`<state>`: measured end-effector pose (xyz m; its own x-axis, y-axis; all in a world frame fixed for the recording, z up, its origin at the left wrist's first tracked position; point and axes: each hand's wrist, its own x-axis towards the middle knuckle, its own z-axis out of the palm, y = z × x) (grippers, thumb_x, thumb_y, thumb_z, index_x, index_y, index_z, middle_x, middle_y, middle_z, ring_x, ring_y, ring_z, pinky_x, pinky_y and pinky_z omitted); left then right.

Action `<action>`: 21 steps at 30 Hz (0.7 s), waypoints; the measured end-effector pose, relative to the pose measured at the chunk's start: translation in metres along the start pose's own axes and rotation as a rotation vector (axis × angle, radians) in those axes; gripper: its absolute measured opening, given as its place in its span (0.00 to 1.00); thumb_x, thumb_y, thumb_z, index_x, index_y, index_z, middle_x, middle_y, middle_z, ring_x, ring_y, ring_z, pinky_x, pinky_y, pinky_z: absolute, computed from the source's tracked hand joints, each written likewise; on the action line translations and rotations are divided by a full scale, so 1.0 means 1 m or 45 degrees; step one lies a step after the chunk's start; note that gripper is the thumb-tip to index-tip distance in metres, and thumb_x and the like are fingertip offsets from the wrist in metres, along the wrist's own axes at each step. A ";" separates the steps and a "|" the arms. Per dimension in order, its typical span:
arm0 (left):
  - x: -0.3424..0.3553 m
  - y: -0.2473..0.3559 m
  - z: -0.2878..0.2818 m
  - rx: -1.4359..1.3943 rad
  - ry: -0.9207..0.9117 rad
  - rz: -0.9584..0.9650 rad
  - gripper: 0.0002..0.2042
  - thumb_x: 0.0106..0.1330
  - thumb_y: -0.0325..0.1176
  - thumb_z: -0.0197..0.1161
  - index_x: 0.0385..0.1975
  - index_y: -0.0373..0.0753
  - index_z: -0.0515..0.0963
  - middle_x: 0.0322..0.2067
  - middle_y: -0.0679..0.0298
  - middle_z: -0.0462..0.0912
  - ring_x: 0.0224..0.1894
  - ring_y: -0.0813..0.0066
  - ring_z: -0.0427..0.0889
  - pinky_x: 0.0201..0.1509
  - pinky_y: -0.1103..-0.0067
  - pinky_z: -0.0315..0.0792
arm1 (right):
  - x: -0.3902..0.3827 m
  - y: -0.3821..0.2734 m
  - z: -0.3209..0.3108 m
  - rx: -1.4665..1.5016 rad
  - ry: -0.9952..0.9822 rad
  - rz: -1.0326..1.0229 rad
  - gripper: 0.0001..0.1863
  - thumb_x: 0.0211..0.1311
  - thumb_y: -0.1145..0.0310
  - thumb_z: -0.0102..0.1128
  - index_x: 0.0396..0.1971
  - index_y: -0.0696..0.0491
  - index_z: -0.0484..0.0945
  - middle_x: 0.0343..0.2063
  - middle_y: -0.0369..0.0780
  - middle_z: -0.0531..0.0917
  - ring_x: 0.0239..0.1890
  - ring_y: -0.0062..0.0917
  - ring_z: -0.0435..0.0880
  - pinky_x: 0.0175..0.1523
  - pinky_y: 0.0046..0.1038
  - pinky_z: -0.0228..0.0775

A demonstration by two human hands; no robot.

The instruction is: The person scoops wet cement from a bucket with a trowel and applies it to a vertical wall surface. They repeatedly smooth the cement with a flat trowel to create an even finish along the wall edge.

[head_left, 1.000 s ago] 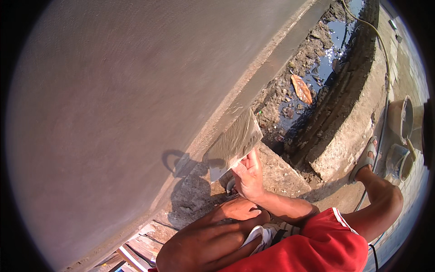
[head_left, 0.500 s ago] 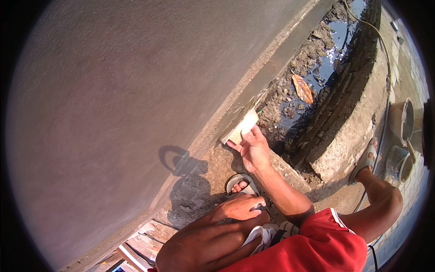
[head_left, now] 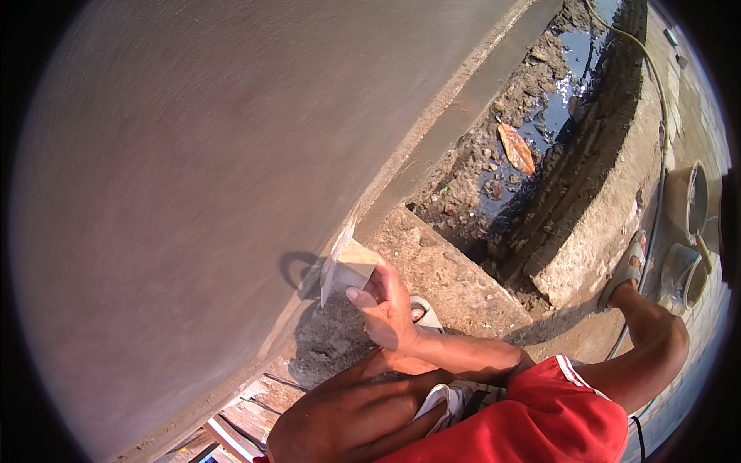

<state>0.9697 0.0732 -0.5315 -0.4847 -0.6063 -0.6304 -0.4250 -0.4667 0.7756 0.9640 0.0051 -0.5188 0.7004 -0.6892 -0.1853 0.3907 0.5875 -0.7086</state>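
Observation:
My right hand (head_left: 388,307) grips a pale, flat-faced rectangular tool (head_left: 356,261), thumb on one side and fingers on the other. The tool's thin plate stands on edge against the base of the grey plastered wall (head_left: 193,193), at the rough ledge (head_left: 409,150). Its exact kind does not show. My left hand (head_left: 392,363) lies on my bent left leg, mostly hidden under the right wrist; its fingers cannot be made out. Just beyond that wrist, part of my sandalled left foot (head_left: 426,312) shows on the concrete.
A ditch with dark water (head_left: 556,116) and a brown leaf (head_left: 515,148) runs along the wall, edged by a concrete kerb (head_left: 587,239). A hose (head_left: 660,100) lies along the kerb. Two buckets, one grey (head_left: 679,197) and one clear (head_left: 677,274), stand at the right.
My right hand has carried the tool left and nearer along the wall base, turning it so its plate stands upright. The right forearm now covers most of my left hand.

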 end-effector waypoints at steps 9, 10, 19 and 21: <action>0.004 0.007 -0.002 -0.015 0.018 -0.024 0.17 0.61 0.34 0.57 0.48 0.32 0.71 0.41 0.48 0.78 0.41 0.51 0.79 0.46 0.64 0.70 | 0.030 -0.018 -0.089 0.447 0.243 0.018 0.30 0.63 0.69 0.57 0.63 0.58 0.57 0.53 0.42 0.73 0.55 0.27 0.74 0.57 0.32 0.70; 0.005 0.006 -0.001 -0.015 0.009 -0.033 0.17 0.61 0.34 0.57 0.48 0.32 0.71 0.40 0.48 0.79 0.41 0.51 0.79 0.45 0.64 0.70 | 0.043 -0.022 -0.110 0.458 0.295 0.070 0.27 0.64 0.68 0.56 0.60 0.57 0.61 0.52 0.41 0.74 0.54 0.27 0.75 0.55 0.34 0.72; 0.011 0.006 -0.003 -0.048 -0.066 -0.083 0.17 0.61 0.34 0.57 0.48 0.32 0.71 0.38 0.47 0.79 0.38 0.50 0.79 0.43 0.64 0.70 | 0.114 -0.016 -0.156 0.447 0.361 0.107 0.28 0.65 0.68 0.54 0.64 0.51 0.59 0.56 0.36 0.73 0.54 0.28 0.76 0.52 0.39 0.74; 0.008 0.011 -0.006 -0.035 -0.053 -0.098 0.17 0.60 0.33 0.56 0.48 0.32 0.71 0.39 0.47 0.79 0.39 0.50 0.80 0.44 0.64 0.71 | 0.113 -0.014 -0.145 0.413 0.360 0.005 0.28 0.65 0.67 0.55 0.63 0.52 0.60 0.57 0.38 0.72 0.55 0.28 0.75 0.53 0.41 0.73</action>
<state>0.9652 0.0595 -0.5275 -0.4834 -0.5409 -0.6883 -0.4414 -0.5284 0.7252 0.9509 -0.1422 -0.6279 0.5283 -0.7495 -0.3989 0.5877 0.6619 -0.4653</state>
